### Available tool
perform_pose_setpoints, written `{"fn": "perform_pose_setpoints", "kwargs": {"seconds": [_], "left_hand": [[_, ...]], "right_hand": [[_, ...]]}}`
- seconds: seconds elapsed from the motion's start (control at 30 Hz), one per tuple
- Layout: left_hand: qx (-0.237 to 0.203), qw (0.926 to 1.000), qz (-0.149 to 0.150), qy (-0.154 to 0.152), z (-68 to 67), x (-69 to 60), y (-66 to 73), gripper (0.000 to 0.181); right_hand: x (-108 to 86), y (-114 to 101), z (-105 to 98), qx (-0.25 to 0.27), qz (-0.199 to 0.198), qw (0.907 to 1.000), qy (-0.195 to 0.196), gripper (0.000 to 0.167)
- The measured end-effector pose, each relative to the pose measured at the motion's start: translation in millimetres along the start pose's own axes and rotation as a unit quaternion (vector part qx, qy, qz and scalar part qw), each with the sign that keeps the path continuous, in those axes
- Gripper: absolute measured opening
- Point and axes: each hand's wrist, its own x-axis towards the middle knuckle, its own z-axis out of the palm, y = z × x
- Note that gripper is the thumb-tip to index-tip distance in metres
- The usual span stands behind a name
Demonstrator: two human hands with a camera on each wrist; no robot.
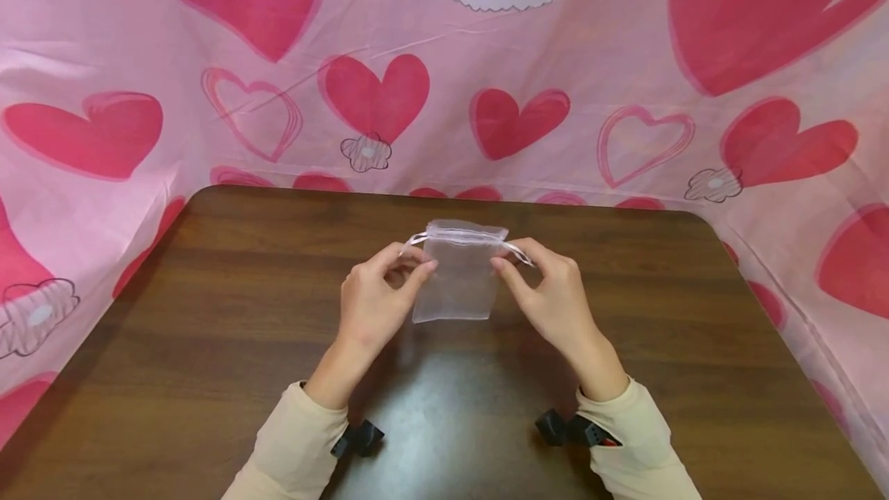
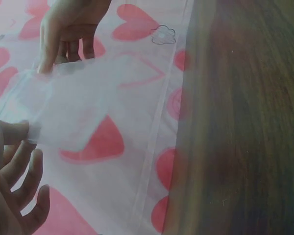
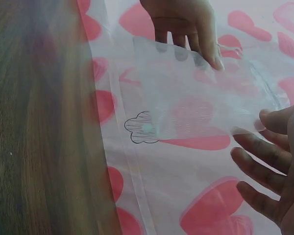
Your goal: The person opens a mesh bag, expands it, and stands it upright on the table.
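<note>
A sheer white drawstring pouch (image 1: 458, 284) is held up above the table, its gathered top away from the person and its flat bottom edge nearer. The left hand (image 1: 378, 295) pinches its left side edge between thumb and fingers, just below the drawstring. On the opposite edge, the right hand (image 1: 552, 295) pinches it the same way. White ribbon loops (image 1: 519, 253) stick out at both sides of the neck, lying over the fingers. Through the thin mesh of the pouch (image 3: 191, 98), the right wrist view shows the hearts behind it and no contents.
The dark brown wooden table (image 1: 208, 346) has rounded far corners. Pink cloth (image 1: 444, 130) printed with hearts hangs behind it and along both sides. Small black devices (image 1: 361, 438) are strapped at both wrists over cream sleeves (image 1: 292, 438).
</note>
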Motion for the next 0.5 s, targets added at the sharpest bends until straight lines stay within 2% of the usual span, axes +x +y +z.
{"fn": "perform_pose_setpoints", "kwargs": {"seconds": [0.3, 0.5], "left_hand": [[-0.031, 0.9987, -0.03, 0.029, 0.3, 0.7, -0.7, 0.008], [-0.035, 0.9985, -0.037, 0.02, 0.0, 0.6, -1.1, 0.012]], "right_hand": [[-2.0, 0.2, 0.8, 0.007, 0.036, 0.9982, -0.047, 0.021], [-1.8, 0.6, 1.6, -0.005, 0.031, 0.9984, -0.047, 0.014]]}}
